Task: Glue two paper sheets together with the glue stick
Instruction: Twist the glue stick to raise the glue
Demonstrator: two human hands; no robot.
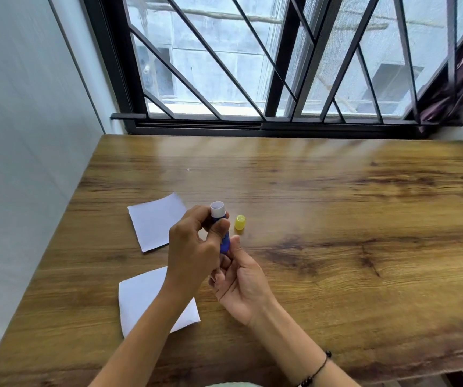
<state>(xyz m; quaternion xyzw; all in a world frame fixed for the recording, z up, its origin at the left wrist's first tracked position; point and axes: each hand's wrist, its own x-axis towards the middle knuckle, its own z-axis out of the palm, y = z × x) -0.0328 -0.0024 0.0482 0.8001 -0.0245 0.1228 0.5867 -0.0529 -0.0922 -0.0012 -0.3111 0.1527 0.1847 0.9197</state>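
The fingers (220,226) of the left hand (194,247) curl round the blue barrel of the glue stick (222,227), held above the surface (336,219) with its long axis nearly upright and its open white mouth pointing up and away, while the right hand (241,283) pinches the barrel's lower end, probably to twist the glue up. Its yellow cap (240,222) stands on the surface just right of the stick. Both sheets lie to the left, so the left hand is nearer them: the far sheet (156,222) beyond it, the near sheet (143,300) partly under the left forearm.
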